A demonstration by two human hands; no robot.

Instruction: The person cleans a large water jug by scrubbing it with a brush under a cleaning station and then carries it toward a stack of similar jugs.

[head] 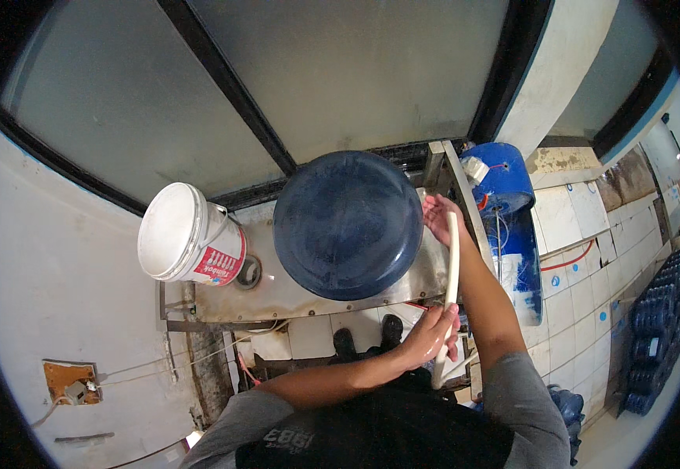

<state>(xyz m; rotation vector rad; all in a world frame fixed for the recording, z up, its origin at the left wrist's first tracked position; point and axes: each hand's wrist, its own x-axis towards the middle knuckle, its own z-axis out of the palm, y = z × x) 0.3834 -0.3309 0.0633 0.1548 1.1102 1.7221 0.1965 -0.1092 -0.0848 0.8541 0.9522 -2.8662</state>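
My left hand (433,334) is shut on a pale flexible hose (453,264), gripping it along its lower part. The hose rises past my right wrist, and its upper end sits beside the palm. My right hand (440,218) is open, palm up, with its fingertips close to the right side of a large round dark-blue plastic container (348,225). Whether they touch it, I cannot tell. The container's broad rounded bottom faces up and hides whatever is under it. Below it lies a stainless-steel counter (304,308) with a riveted edge, wet in places.
A white plastic pail (170,231) with a handle stands on the counter's left, next to a round drain opening (249,272). Frosted window panes (345,76) back the counter. A metal frame post (463,193) and blue drum (501,176) flank the right. Several blue water jugs (659,334) stand beyond.
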